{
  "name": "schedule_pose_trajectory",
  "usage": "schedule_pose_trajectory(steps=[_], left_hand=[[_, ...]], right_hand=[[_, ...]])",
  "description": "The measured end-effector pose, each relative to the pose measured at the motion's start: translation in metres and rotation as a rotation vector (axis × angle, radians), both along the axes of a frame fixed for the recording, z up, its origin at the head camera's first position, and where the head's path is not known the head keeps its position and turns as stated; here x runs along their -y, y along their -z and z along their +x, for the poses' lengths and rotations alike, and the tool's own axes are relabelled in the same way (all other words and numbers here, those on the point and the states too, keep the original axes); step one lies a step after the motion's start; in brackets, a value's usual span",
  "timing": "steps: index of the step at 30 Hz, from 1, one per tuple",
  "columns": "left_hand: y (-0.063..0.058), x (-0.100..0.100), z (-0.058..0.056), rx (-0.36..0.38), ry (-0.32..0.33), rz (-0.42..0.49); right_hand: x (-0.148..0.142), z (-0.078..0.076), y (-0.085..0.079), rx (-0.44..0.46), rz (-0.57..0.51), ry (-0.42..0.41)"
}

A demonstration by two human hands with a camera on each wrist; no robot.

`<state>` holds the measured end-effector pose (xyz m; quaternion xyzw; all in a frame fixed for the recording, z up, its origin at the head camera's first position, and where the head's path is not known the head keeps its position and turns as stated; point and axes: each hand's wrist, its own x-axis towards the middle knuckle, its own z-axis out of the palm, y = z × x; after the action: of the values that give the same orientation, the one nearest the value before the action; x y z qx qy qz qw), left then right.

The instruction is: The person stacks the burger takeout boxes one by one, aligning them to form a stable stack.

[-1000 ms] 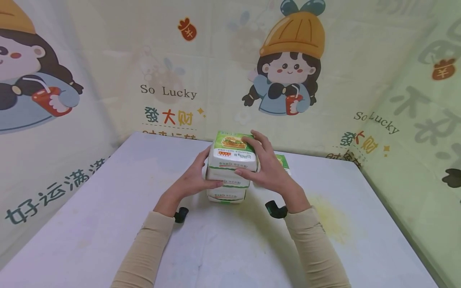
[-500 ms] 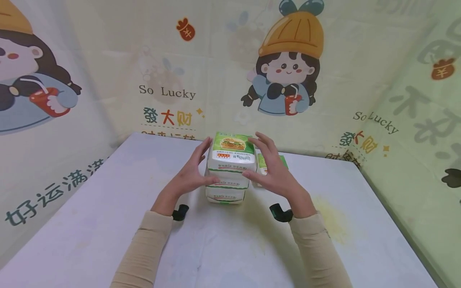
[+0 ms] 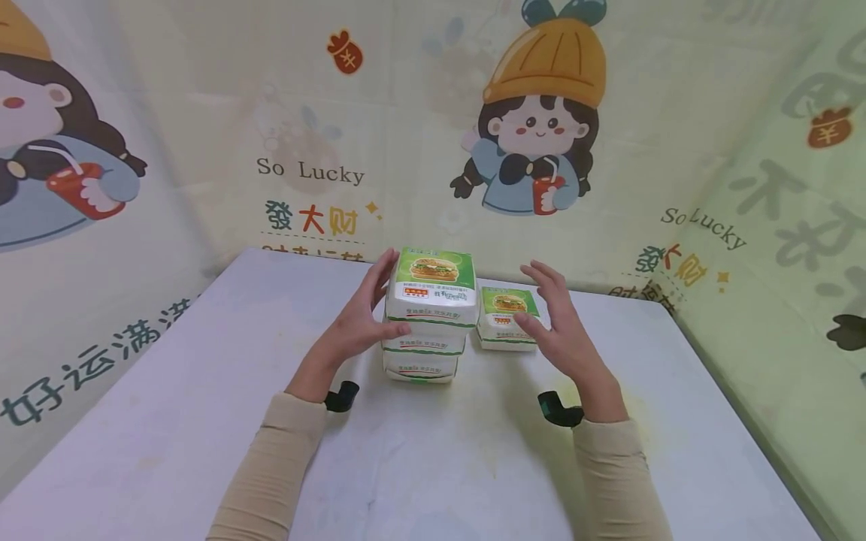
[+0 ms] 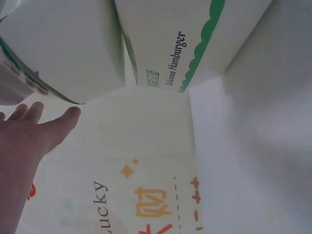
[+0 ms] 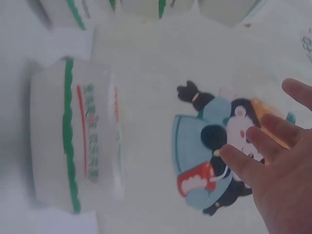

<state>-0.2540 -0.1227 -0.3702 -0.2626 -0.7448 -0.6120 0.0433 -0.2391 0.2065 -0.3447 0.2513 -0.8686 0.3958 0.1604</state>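
Observation:
Three white-and-green paper hamburger boxes form a stack, its top box (image 3: 436, 289) printed with a burger, the middle box (image 3: 426, 344) and bottom box (image 3: 419, 369) under it. My left hand (image 3: 350, 324) is at the stack's left side, thumb extended before the front and fingers spread; in the left wrist view its fingers lie close by a box (image 4: 73, 48). To the right of the stack a single hamburger box (image 3: 504, 340) sits on the table. My right hand (image 3: 570, 338) hovers at that box's right with loosely spread fingers, holding nothing; its thumb overlaps the box in the head view.
The white table (image 3: 433, 466) ends at a cloth backdrop (image 3: 413, 150) with cartoon prints, which also runs along both sides. A black wrist mount (image 3: 560, 409) sticks out inward from the right wrist, and another black mount (image 3: 343, 397) from the left.
My right hand has let go of the top box and moved right, uncovering the single box. My left hand's fingers have loosened from the stack, staying beside it.

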Motion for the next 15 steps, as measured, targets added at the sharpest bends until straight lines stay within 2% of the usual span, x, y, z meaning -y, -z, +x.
schedule_pose_trajectory(steps=[5, 11, 15], left_hand=[[0.0, 0.0, 0.0, 0.006, -0.001, 0.007], [0.001, -0.002, 0.001, 0.025, 0.011, 0.028], [0.002, -0.003, 0.0, 0.037, 0.007, 0.028]], right_hand=[[-0.015, -0.007, 0.012, 0.014, -0.004, 0.054], [-0.024, -0.02, 0.026, 0.087, 0.052, 0.134], [-0.029, -0.03, 0.038, 0.147, 0.107, 0.159]])
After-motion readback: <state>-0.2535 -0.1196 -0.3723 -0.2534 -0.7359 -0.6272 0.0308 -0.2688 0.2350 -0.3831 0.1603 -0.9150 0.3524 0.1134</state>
